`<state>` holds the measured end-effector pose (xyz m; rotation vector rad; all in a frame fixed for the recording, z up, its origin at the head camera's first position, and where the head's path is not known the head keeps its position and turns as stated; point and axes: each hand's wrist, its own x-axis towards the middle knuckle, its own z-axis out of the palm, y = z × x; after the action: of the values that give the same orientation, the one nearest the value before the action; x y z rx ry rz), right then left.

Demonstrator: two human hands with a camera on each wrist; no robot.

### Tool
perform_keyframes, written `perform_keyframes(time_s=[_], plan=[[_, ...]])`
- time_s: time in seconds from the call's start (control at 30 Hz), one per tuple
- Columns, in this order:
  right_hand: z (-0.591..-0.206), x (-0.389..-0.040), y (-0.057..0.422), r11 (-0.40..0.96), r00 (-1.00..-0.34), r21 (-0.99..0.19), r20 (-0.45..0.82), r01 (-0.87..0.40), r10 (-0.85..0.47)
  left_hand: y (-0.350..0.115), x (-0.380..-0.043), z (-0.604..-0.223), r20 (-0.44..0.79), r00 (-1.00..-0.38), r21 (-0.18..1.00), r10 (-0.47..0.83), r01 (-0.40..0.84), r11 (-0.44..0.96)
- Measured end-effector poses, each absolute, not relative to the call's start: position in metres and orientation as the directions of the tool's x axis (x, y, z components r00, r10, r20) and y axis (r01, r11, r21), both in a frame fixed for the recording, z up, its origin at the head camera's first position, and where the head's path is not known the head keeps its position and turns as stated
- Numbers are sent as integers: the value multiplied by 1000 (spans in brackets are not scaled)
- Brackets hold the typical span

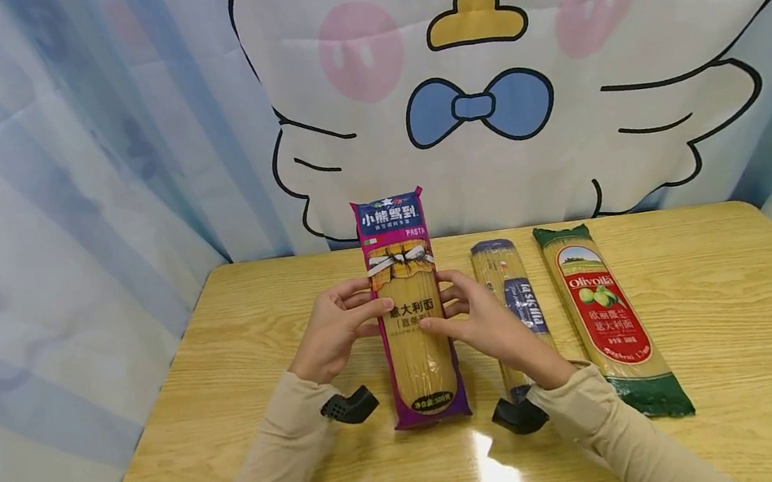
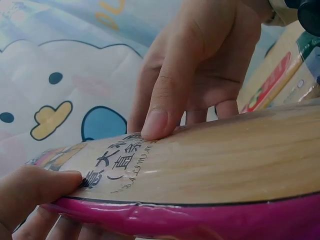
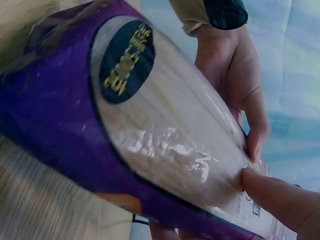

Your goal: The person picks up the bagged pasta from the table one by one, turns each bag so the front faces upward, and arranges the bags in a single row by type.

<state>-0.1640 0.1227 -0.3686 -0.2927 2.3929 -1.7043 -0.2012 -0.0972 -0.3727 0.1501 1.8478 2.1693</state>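
A purple and magenta bag of spaghetti [image 1: 420, 351] is held over the table, its printed front toward me. My left hand [image 1: 339, 326] grips its left side, thumb on the clear front and fingers around the edge. On the opposite side my right hand [image 1: 482, 322] holds it the same way, a little lower. The left wrist view shows both thumbs pressing the bag [image 2: 240, 155] by the black lettering. In the right wrist view the purple lower end of the bag [image 3: 55, 100] is nearest.
Right of the held bag lie two more spaghetti packs on the wooden table [image 1: 239, 459]: a clear one with a blue label [image 1: 524, 304], partly behind my right forearm, and a green-ended one with a red label [image 1: 606, 309]. A cartoon-printed curtain [image 1: 532, 171] hangs behind the table.
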Motion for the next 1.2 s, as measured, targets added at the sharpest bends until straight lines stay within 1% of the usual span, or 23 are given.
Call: perform_keyframes(time_s=[0.2,0.53,0.87,1.07,1.2], plan=[[-369,-165,124,359,-966,-930,-14,-83,-257,-97,-202,-372,-143,-956,979,255,-175,-108],[-373,-167,124,348,-969,-937,-60,-28,-238,-98,-204,-373,-193,-955,975,227,-212,-62],[-379,-173,124,333,-968,-943,-87,4,-237,-95,-210,-382,-213,-955,970,204,-233,-76],[-384,-178,126,360,-970,-933,-102,17,-219,-92,-215,-388,-211,-957,965,200,-236,-110],[-387,-180,126,377,-971,-926,-112,25,-210,-90,-217,-392,-232,-956,959,181,-256,-124]])
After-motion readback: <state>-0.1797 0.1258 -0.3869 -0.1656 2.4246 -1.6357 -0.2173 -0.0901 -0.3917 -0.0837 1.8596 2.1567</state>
